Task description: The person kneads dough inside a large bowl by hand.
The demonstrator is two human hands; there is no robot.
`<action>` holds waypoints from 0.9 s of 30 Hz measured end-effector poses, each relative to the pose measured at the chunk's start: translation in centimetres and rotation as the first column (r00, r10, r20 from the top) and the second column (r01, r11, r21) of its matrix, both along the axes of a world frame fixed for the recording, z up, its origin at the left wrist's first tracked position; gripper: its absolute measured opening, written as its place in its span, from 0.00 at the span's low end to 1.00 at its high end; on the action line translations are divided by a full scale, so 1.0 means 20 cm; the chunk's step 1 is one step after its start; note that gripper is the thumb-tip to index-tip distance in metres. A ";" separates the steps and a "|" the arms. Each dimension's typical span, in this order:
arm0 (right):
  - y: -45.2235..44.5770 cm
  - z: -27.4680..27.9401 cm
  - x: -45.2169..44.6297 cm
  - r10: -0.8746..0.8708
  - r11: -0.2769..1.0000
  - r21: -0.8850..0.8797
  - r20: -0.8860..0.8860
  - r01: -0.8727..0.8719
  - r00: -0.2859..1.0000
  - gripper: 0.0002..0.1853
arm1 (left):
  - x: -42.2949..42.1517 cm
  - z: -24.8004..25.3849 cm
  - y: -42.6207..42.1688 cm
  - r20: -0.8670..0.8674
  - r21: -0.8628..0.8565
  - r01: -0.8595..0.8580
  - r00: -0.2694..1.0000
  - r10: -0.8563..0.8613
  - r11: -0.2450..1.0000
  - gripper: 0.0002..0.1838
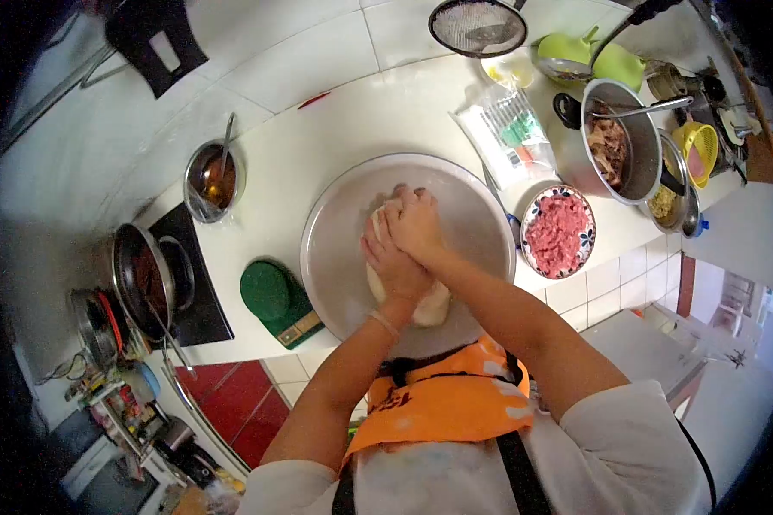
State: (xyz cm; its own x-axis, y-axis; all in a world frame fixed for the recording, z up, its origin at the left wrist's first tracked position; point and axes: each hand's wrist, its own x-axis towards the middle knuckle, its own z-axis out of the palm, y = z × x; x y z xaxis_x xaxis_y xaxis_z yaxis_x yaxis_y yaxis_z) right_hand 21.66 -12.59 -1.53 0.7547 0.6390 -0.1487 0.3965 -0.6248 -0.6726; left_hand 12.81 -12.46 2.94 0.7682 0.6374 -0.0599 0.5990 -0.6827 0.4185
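A pale lump of dough (434,307) lies in a wide, white-looking basin (325,249) on the counter. My left hand (395,268) presses down on the dough, its fingers bent over the upper part. Partly covering it is my right hand (416,225), laid across the left with its fingers curled at the dough's far end. Both hands are closed against the dough, and the left fingertips are partly hidden. Just left of the basin stands a green kitchen scale (270,296). To the right is a patterned bowl of minced meat (558,232).
Behind the bowl lies a plastic packet (508,137), beside a large pot (623,142) with a ladle. On the left are a small metal pot (215,180) and a pan (142,279) by a black cooktop (199,275). A strainer (478,27) hangs at the back wall.
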 end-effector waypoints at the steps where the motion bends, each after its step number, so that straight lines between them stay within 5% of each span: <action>1: 0.02 0.05 0.01 -0.038 0.998 -0.053 -0.042 0.035 0.998 0.23 | 0.01 -0.03 0.02 -0.003 0.000 0.005 1.000 -0.005 1.000 0.53; 7: 0.07 0.19 0.01 -0.122 0.986 -0.119 -0.032 0.117 0.992 0.17 | 0.02 -0.03 0.05 -0.047 -0.001 -0.027 0.999 0.027 1.000 0.50; 10: 0.01 0.06 0.09 -0.017 1.000 0.004 -0.136 0.018 0.991 0.16 | -0.07 -0.07 0.05 0.122 0.166 -0.018 0.993 -0.002 0.986 0.39; 12: -0.06 0.09 0.09 0.073 0.994 0.098 -0.202 -0.054 0.977 0.15 | -0.15 -0.11 0.13 0.333 -0.259 -0.046 0.933 0.133 0.965 0.27; 16: -0.31 0.36 -0.11 0.180 0.962 0.196 0.061 -0.188 0.982 0.16 | -0.10 -0.03 0.44 0.460 -0.476 -0.056 0.834 0.303 0.877 0.21; 18: -0.44 0.44 -0.22 0.292 0.897 0.264 0.247 -0.354 0.924 0.18 | -0.04 0.17 0.49 0.332 -0.874 0.092 0.830 0.448 0.478 0.20; 19: -0.51 0.49 -0.26 0.368 0.856 0.255 0.311 -0.450 0.876 0.19 | -0.02 0.15 0.49 0.338 -0.873 0.098 0.828 0.448 0.478 0.20; 21: -0.60 0.59 -0.31 0.442 0.833 0.225 0.278 -0.506 0.853 0.21 | 0.01 0.12 0.47 -0.085 -0.954 -0.119 0.988 0.133 0.276 0.20; 22: -0.64 0.65 -0.33 0.515 0.803 0.205 0.234 -0.560 0.825 0.22 | -0.02 0.13 0.45 -0.088 -0.954 -0.120 0.988 0.127 0.275 0.20; 23: -0.67 0.72 -0.34 0.467 0.846 0.259 0.058 -0.465 0.882 0.23 | -0.08 0.14 0.42 -0.006 -0.869 0.056 0.992 -0.123 0.491 0.20; 24: -0.67 0.71 -0.33 0.465 0.849 0.258 0.050 -0.461 0.884 0.23 | -0.16 0.23 0.37 -0.018 -0.647 0.307 0.909 -0.417 0.698 0.21; 25: -0.65 0.69 -0.30 0.301 0.914 0.276 0.027 -0.296 0.953 0.23 | -0.24 0.33 0.31 -0.112 -0.316 0.556 0.783 -0.612 0.769 0.23; 26: -0.63 0.66 -0.29 0.125 0.950 0.290 0.001 -0.120 0.992 0.25 | -0.32 0.24 0.22 0.001 -0.289 0.482 0.864 -0.504 0.827 0.23; 27: -0.60 0.61 -0.30 0.124 0.951 0.287 -0.010 -0.116 0.992 0.25 | -0.39 0.15 0.13 0.114 -0.272 0.399 0.917 -0.382 0.876 0.23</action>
State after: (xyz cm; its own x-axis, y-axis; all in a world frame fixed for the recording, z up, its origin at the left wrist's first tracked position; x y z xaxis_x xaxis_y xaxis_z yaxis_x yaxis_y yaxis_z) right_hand 15.62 -24.64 10.75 0.6680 0.7434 0.0339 0.4358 -0.3539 -0.8275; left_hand 5.00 -9.94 6.01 0.9585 0.2469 -0.1426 0.2785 -0.7036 0.6538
